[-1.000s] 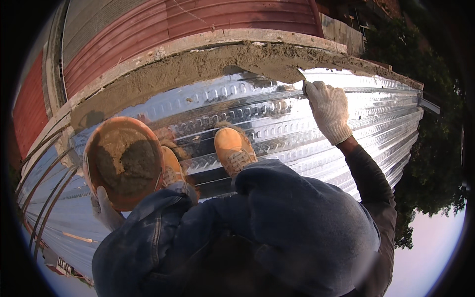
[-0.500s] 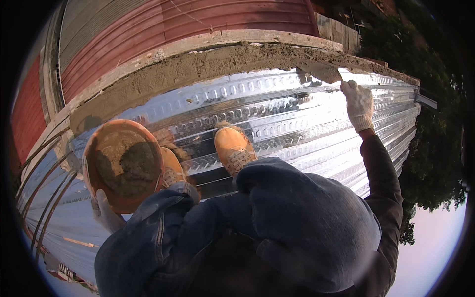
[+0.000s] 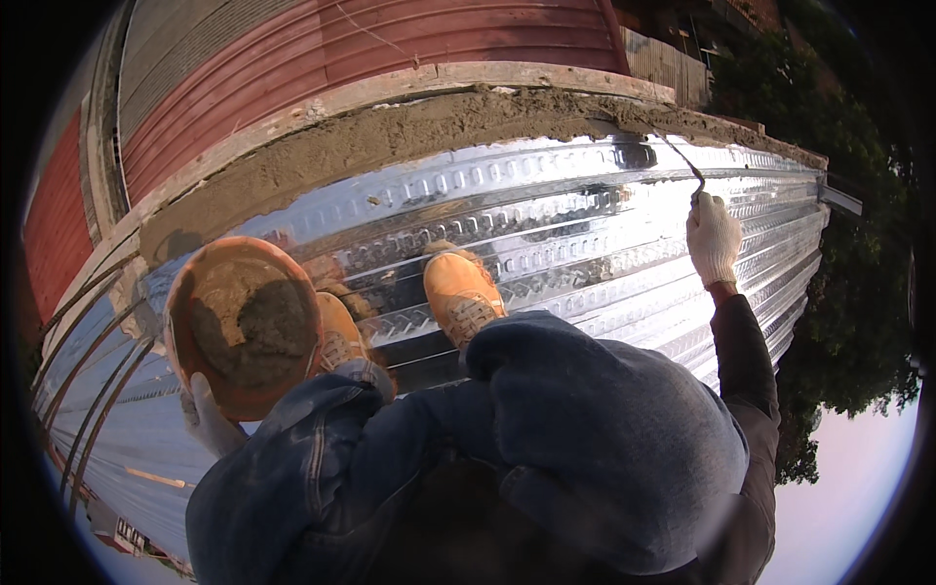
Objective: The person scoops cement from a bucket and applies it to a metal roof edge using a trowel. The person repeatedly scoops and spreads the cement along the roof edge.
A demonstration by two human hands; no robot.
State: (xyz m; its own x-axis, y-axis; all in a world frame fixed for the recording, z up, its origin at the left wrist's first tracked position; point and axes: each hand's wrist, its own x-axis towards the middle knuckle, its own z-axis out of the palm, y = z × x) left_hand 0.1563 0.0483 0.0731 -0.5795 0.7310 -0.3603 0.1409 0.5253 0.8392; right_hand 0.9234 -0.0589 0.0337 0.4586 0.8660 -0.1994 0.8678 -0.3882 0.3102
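Note:
My right hand (image 3: 715, 239), in a white knit glove, is closed around the handle of a trowel (image 3: 681, 156). The blade shows nearly edge-on, its far end by the strip of wet grey-brown mortar (image 3: 409, 132) that runs along the metal sheet's far edge. At the left, my gloved left hand (image 3: 210, 419) grips the near-left side of an orange bucket (image 3: 252, 402), some of its fingers hidden behind the wall. Inside the tilted bucket lies wet mortar (image 3: 278, 331), partly in shadow.
I squat on shiny ribbed metal sheeting (image 3: 546, 219), my tan shoes (image 3: 462, 292) beside the bucket. A wooden board (image 3: 546, 73) borders the mortar, with red corrugated panels (image 3: 468, 34) beyond. Bent steel bars (image 3: 97, 409) stick out at the left. Trees (image 3: 848, 331) stand past the right edge.
My right hand has drawn back toward me and slightly right. The trowel blade has turned from showing its flat face to nearly edge-on. The left hand and bucket stay almost still.

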